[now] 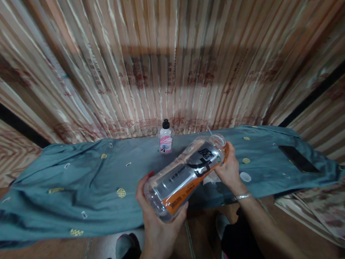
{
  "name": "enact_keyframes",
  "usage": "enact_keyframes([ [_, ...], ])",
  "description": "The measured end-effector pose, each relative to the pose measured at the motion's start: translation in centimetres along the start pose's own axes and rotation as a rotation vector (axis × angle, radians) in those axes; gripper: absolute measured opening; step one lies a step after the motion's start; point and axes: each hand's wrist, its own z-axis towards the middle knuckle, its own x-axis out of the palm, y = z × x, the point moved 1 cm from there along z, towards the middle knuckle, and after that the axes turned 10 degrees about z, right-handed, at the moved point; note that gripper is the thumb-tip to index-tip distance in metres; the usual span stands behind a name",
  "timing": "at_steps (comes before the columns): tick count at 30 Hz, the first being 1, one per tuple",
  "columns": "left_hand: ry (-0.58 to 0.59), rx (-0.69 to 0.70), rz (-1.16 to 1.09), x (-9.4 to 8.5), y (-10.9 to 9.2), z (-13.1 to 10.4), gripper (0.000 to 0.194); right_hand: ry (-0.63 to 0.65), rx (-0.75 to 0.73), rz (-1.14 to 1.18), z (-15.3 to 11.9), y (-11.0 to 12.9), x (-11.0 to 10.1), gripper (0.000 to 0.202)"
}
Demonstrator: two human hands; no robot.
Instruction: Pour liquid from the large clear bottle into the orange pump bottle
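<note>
Above cloth (89,190) — hands (160,230) (230,173) grip tilted bottle (185,177) — contents unclear.

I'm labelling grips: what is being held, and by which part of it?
A clear bottle: the left hand holds its base end, the right hand its mouth end.

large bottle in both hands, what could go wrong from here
The large bottle is tilted: if uncapped, any liquid inside might spill onto the cloth. Swinging it could topple the small bottle standing nearby. The right hand might brush the white disc off the cloth.
</note>
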Motion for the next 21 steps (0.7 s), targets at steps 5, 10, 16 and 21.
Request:
enact_keyframes([
  [5,0.0,-0.015,0.006,-0.02,-0.43,-0.02,0.089,0.006,-0.003,-0.001,0.0,-0.06,0.05,0.084],
  [10,0.008,-0.025,-0.001,0.01,-0.25,0.05,0.09,-0.016,-0.02,-0.006,0.02,-0.16,0.14,0.082],
  [16,0.01,-0.017,-0.016,0.0,0.19,0.05,0.09,-0.013,-0.026,-0.002,-0.01,-0.21,0.12,0.083],
  [21,0.004,-0.023,-0.02,0.04,-0.42,-0.06,0.09,-0.009,0.009,0.006,0.01,-0.1,0.07,0.085],
])
